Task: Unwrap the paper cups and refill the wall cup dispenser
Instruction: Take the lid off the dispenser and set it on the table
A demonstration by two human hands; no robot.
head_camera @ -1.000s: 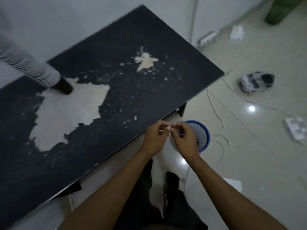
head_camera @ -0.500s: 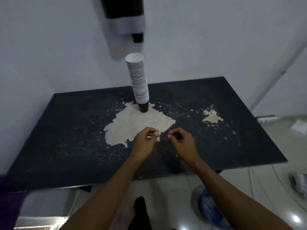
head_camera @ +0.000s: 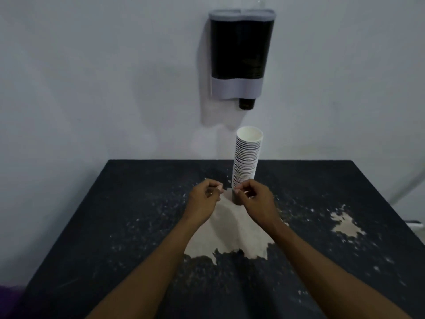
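While both hands hover with curled fingers over the worn black table (head_camera: 138, 226), the tall upright stack of white paper cups (head_camera: 247, 162) stands just behind them on a bare tan patch, right under the wall-mounted dark cup dispenser with grey bands (head_camera: 240, 56), a dark cup (head_camera: 246, 103) poking from its outlet. Left hand (head_camera: 203, 199) and right hand (head_camera: 256, 199) sit near each other, thumb and fingertips pinched; what they pinch I cannot tell.

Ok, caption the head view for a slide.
Both hands, left and right, near the cup stack below the wall dispenser.

A plain indoor room: wall-mounted cup dispenser (head_camera: 241, 56) on bare wall (head_camera: 92, 77) above worn black table (head_camera: 115, 226)
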